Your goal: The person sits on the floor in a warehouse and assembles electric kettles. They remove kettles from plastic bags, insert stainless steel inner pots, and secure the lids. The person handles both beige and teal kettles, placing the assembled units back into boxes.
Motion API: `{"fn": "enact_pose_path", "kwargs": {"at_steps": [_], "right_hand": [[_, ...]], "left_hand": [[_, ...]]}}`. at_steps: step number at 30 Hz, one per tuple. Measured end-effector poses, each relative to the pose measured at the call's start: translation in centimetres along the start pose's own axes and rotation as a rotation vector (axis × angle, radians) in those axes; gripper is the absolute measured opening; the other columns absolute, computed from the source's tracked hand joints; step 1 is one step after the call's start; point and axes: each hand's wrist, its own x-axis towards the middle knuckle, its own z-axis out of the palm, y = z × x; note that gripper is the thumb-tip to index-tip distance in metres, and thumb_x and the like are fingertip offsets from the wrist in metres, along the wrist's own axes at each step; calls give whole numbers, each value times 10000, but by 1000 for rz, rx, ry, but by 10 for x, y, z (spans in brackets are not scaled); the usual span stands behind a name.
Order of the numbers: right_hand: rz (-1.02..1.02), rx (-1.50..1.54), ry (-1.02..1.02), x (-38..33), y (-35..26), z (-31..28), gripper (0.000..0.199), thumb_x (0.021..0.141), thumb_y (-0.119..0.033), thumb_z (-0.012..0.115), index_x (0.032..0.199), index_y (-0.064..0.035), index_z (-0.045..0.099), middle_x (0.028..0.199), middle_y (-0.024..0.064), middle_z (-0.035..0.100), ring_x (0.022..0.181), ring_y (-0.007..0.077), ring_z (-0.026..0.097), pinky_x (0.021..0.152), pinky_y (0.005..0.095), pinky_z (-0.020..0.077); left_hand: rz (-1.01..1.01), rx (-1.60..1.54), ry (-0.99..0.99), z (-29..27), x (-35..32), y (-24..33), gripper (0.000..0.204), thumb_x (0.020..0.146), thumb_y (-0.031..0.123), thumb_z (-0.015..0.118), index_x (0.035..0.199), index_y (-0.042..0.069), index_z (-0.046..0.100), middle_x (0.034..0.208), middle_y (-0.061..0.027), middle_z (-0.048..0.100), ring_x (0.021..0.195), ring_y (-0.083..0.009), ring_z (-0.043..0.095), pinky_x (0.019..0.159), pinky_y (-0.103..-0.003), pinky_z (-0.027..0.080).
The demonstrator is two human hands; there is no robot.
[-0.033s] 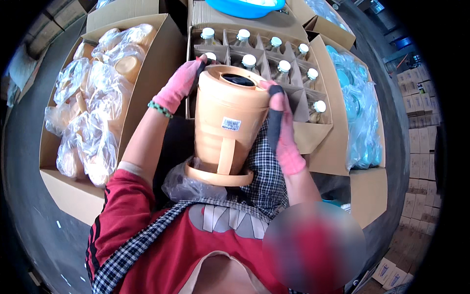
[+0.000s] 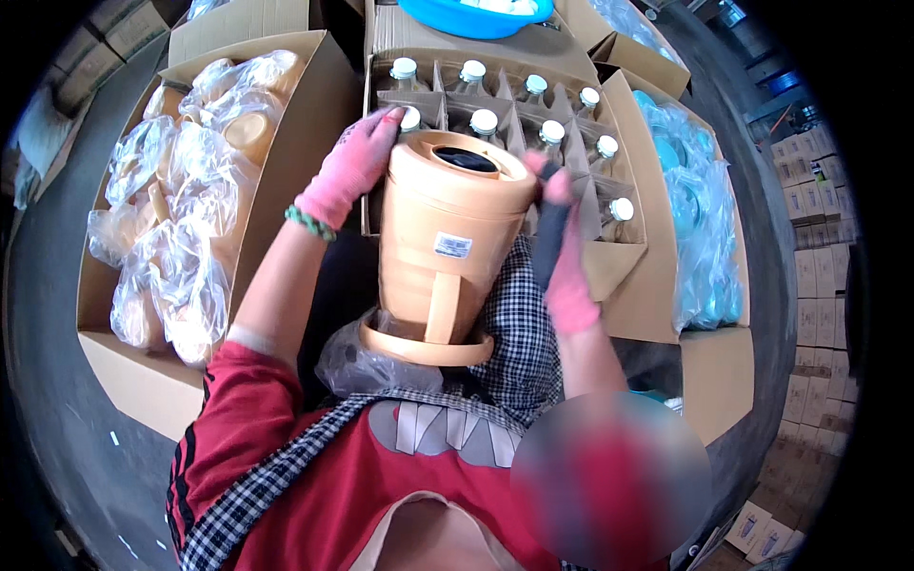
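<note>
A peach plastic jug (image 2: 419,257) with a side handle (image 2: 441,306) and a white label stands tilted between my knees. Dark shows through the round opening in its top. My left hand (image 2: 354,164), in a pink glove, grips the left side of its upper rim. On the right side of the rim, my right hand (image 2: 564,243) rests with fingers bent; its glove is pink and dark grey, and the fingertips are slightly smeared. A wide peach ring lies at the jug's lower end. Crumpled clear plastic (image 2: 376,357) is bunched beside that ring, on my lap.
Ahead stands a divided carton (image 2: 624,255) of glass bottles (image 2: 552,133) with white caps. A carton (image 2: 100,366) of bagged peach parts is on the left, and one of bagged turquoise parts (image 2: 700,228) on the right. A blue basin (image 2: 466,21) sits at the far side.
The jug's upper end has shifted slightly to the right and turned a little. My right hand has moved right with it, and my left fingers have shifted along the rim.
</note>
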Motion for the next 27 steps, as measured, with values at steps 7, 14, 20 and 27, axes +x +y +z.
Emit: {"fn": "enact_pose_path", "kwargs": {"at_steps": [7,14,20,27], "right_hand": [[-123,-102,-112,-10,-9,19,607,814,-548,370,1132,-37,454,914,66,533,939,161,464,895,301,308],[125,52,-115,20,4,9,597,803,-529,413,1101,-17,479,956,89,549,985,143,436,897,282,301],[138,310,237,60,38,-37,386,809,-390,465,991,-57,537,935,35,556,894,167,501,815,274,365],[-64,29,-79,-4,6,17,536,824,-488,407,1042,-13,525,1016,121,535,960,196,487,881,303,337]], "left_hand": [[-244,-557,-169,-8,6,-40,331,872,248,403,1011,-22,535,988,-132,567,857,-177,561,805,-277,412],[20,-108,-7,16,-24,14,380,803,292,516,1066,18,529,888,-166,585,893,-194,552,784,-290,421],[291,121,146,41,-46,38,321,846,253,440,1030,11,540,935,-207,551,919,-317,521,806,-333,398],[-136,-578,-68,1,-21,12,340,876,213,402,1050,-58,511,998,-99,556,891,-153,537,814,-267,411]]}}
